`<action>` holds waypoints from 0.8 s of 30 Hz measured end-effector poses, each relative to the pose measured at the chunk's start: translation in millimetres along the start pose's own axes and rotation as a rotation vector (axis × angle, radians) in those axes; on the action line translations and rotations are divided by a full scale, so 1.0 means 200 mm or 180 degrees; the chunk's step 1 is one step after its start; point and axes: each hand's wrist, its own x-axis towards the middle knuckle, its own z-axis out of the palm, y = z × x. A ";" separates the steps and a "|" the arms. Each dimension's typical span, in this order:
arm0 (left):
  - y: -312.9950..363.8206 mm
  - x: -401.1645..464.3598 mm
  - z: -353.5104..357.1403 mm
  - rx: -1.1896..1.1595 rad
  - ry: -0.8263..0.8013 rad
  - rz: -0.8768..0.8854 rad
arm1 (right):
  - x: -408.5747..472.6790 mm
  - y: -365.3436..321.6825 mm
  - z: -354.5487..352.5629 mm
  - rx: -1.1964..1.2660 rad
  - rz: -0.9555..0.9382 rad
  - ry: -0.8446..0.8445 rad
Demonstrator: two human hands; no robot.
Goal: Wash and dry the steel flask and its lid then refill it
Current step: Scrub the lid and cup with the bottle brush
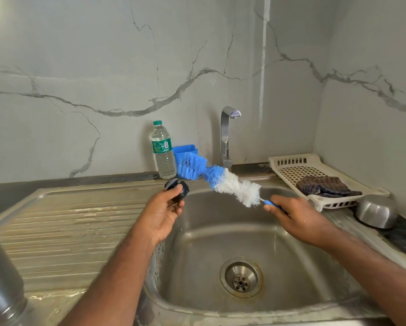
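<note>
The left hand (164,215) grasps the round black lid (177,189) above the sink (197,290) rim at nine o'clock. The right hand (291,217) clutches the blue-white bottle brush (220,182). The water bottle (163,150) label is green, unreadable.

A steel vessel (2,276) is cut off by the left edge. The brush handle (271,204) is largely hidden within the right hand (291,216). The bottle label (160,147) is illegible.
</note>
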 end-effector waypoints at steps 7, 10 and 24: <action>0.01 0.02 -0.04 -0.0271 -0.0038 0.0238 | 0.00 -0.01 0.03 0.0102 0.0098 -0.0238; 0.02 0.03 -0.04 -0.0188 0.0100 0.0392 | -0.01 -0.01 0.02 0.0145 0.0187 -0.0316; 0.02 0.05 -0.05 -0.0092 -0.0107 0.0671 | -0.01 0.00 0.01 -0.0034 0.0183 -0.0463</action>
